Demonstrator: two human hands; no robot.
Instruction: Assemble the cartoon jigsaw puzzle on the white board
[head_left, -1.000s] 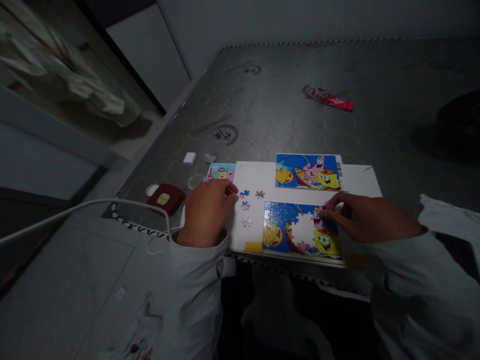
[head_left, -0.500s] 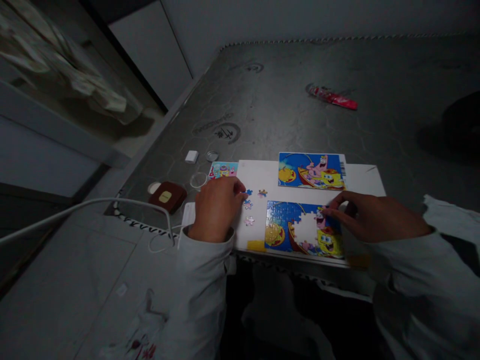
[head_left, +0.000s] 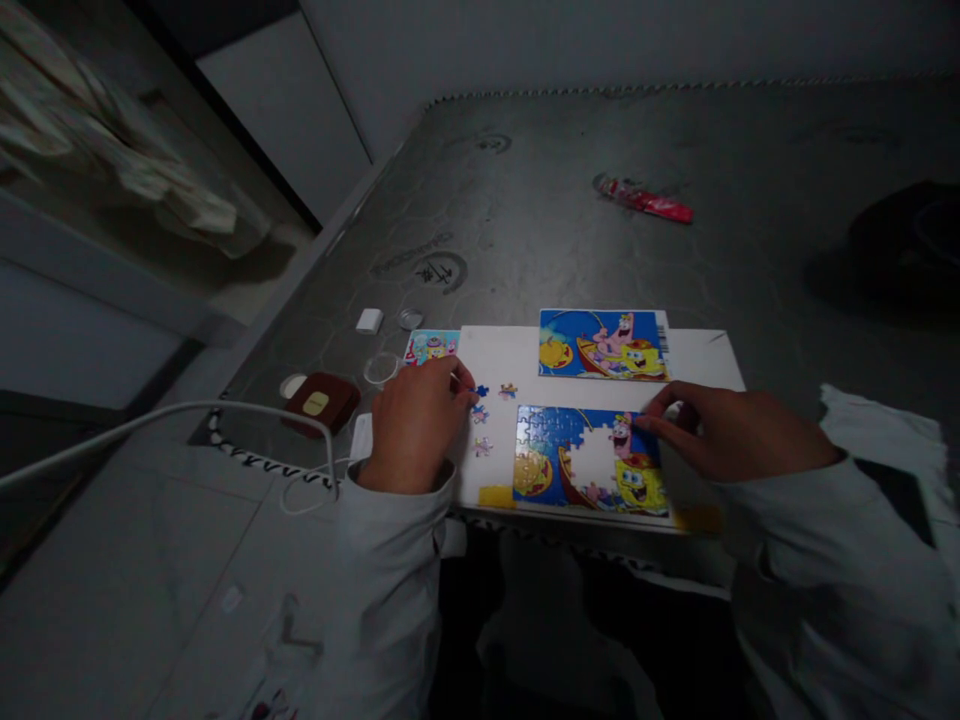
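Note:
A partly built cartoon jigsaw (head_left: 585, 458) lies on a white board (head_left: 705, 350), with a white gap in its middle. Above it rests the reference picture (head_left: 602, 344). My left hand (head_left: 416, 420) sits at the board's left edge, fingers curled and pinching at a loose blue piece (head_left: 482, 391); two more loose pieces (head_left: 481, 446) lie beside it. My right hand (head_left: 724, 428) rests on the jigsaw's right edge, fingertips pressed on its upper right corner.
A dark red case (head_left: 321, 401), a white block (head_left: 369, 320), round clear lids (head_left: 381, 367) and a small picture card (head_left: 433, 346) lie left of the board. A white cable (head_left: 187, 412) curves across. A red wrapper (head_left: 643, 198) lies far back. White cloth (head_left: 877, 435) sits at right.
The view shifted slightly. My left hand's fingers closed toward the blue loose piece. My right hand stayed on the jigsaw's right edge.

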